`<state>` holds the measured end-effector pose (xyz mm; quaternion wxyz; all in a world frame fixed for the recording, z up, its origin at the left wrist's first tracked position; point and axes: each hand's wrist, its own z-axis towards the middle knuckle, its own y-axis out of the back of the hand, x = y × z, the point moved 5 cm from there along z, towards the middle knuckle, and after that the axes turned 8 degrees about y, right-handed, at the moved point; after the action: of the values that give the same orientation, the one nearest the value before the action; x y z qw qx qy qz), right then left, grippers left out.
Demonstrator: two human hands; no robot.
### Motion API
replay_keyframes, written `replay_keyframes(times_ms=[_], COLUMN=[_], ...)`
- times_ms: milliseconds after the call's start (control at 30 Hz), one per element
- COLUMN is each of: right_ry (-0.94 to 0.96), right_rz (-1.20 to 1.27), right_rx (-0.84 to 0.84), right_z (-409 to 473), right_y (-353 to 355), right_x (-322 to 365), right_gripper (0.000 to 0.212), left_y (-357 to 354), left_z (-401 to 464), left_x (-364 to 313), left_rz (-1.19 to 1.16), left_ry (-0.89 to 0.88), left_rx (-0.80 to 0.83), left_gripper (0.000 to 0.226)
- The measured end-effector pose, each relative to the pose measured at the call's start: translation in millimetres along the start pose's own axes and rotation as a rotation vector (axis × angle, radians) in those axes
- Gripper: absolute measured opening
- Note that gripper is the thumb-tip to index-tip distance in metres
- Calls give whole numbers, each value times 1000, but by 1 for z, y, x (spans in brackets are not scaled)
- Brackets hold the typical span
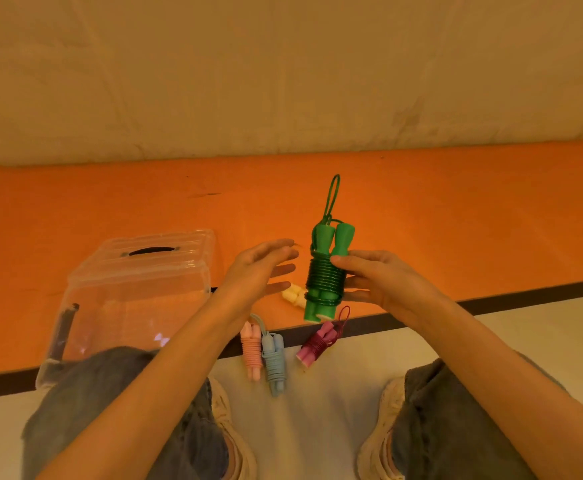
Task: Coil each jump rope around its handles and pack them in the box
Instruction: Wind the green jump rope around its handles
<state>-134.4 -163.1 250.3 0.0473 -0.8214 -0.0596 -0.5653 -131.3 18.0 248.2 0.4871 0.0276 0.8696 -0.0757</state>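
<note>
1. Overhead, the camera looks down at a person seated on a pale floor (317,393), knees apart, facing a wide orange mat (421,209) with a dark front edge.

2. Largest of the task's things is a clear plastic box (137,292), standing on the mat to the person's left. Its lid, with a dark handle on top, looks to be on.

3. Next in size are the two hands, raised between the knees and above the mat's edge.

4. The right hand (383,278) holds a green jump rope (324,275) upright in the air. Its fingers (347,260) and thumb are curled round the bundle. The cord is wound tightly round the two handles, and a small loop stands up from the top.

5. The left hand (258,271) hovers just beside the green bundle without touching it, fingers straight and released, holding nothing.

6. Smaller, on the floor near the mat's edge, lie three wound bundles: a pink jump rope (251,348) and a blue jump rope (274,358) touching side by side, and a magenta jump rope (317,342) a little apart.

7. A cream jump rope (293,294) lies on the mat, partly hidden behind the green one; whether it is coiled cannot be told.

8. Judging by this, the coiling of the green rope seems finished. The likely next move calls for opening the box with the free hand before any bundle goes in.
</note>
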Motion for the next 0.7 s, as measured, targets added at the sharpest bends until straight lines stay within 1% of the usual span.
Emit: replay_keyframes(times_ms=[133,200,267,400,567,700], right_ry=[33,48,58,76,46,-10], right_rz=[-14,-3,-4,-14,16,21], right_rx=[-18,-31,-36,-24,-77,-123], right_z=[-21,-26,-27,-21,1,14], right_y=[-2,-2,0,9,24,30], right_x=[16,24,29,33,16,-13], right_gripper=[22,17,13,14,14,13], left_y=[9,15,20,20,9,0], left_z=[-24,-31,-33,-26,1,28], left_x=[2,0,-4,-7,0,19], left_rz=[-74,-93,-106,-124,-182,-247], left_ry=[-3,-20,-40,-44,4,90], left_rx=[-2,-8,-17,-28,-40,-46], left_gripper=[27,26,26,25,23,23])
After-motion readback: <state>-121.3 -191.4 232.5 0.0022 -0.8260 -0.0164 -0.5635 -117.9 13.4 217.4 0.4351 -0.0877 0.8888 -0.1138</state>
